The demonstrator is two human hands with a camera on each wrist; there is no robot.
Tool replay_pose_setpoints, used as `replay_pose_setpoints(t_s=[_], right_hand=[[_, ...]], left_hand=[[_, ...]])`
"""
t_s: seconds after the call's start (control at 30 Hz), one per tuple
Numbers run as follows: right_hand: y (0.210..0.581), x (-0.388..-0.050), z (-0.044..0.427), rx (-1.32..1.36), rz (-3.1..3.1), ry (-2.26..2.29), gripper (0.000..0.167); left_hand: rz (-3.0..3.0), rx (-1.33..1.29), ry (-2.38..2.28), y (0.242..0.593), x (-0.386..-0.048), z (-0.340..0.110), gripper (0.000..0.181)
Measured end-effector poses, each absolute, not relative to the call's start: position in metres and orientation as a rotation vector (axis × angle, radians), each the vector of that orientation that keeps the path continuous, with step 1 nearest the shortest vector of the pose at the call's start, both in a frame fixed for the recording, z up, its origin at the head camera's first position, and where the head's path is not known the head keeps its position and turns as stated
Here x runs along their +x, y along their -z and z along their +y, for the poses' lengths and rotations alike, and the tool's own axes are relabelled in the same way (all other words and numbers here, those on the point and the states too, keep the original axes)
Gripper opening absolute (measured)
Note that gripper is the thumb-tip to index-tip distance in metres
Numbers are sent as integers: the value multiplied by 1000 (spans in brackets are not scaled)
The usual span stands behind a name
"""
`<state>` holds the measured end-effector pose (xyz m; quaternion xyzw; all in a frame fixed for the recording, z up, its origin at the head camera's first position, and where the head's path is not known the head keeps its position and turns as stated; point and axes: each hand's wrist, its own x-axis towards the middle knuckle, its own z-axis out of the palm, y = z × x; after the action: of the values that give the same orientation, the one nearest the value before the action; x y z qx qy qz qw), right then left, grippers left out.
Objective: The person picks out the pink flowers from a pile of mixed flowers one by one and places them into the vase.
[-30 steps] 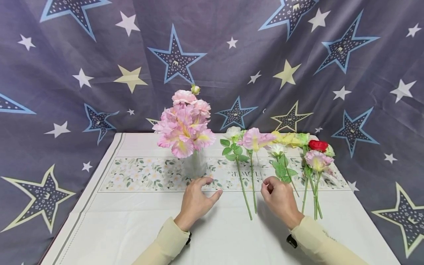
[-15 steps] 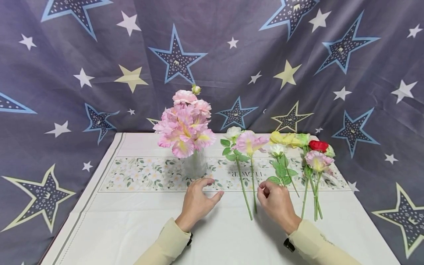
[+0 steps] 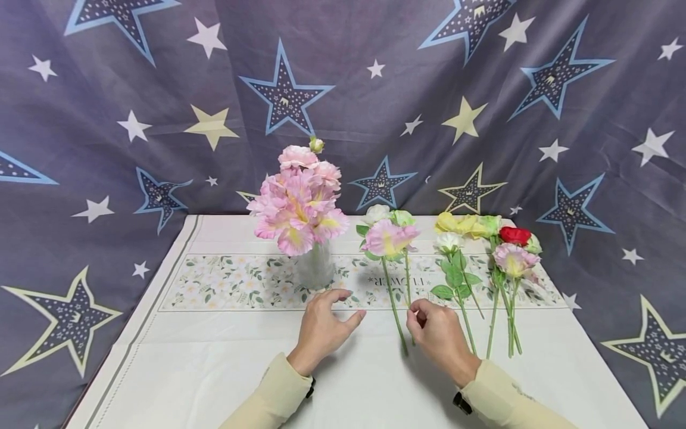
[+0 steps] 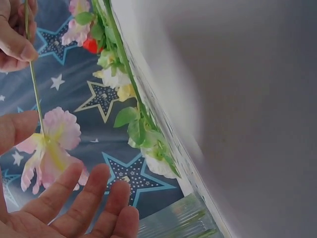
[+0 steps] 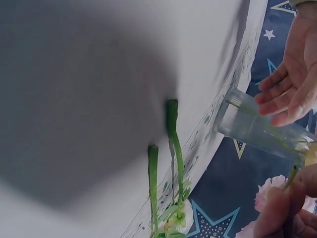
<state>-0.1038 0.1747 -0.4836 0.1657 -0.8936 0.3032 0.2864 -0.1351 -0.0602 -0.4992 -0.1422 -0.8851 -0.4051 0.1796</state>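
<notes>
Right hand (image 3: 442,336): back of the hand uppermost, forearm slanting in from the near edge, thumb and fingers pinched together on the thin stem of a pink-and-yellow artificial iris (image 3: 388,238). Left hand (image 3: 324,325): we see it empty, thumb well apart from the gently bent fingers, in front of the clear vase (image 3: 315,268) of pink flowers (image 3: 297,208). From the head view we cannot separate the iris from the white rose (image 3: 377,213) behind it; the left wrist view shows its bloom against the star-print curtain (image 4: 57,82), raised clear of the flowers on the tablecloth (image 3: 375,387). Only in the right wrist view do we read the vase's ribbed base and the left palm beside it.
</notes>
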Motion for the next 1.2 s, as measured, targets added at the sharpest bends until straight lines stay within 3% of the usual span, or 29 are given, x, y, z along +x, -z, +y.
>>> replay_pose_setpoints(t_s=[1.2], right_hand=[[490, -90, 144, 562, -2332, -771, 23]], left_hand=[[-2502, -429, 1440, 496, -134, -31, 33]])
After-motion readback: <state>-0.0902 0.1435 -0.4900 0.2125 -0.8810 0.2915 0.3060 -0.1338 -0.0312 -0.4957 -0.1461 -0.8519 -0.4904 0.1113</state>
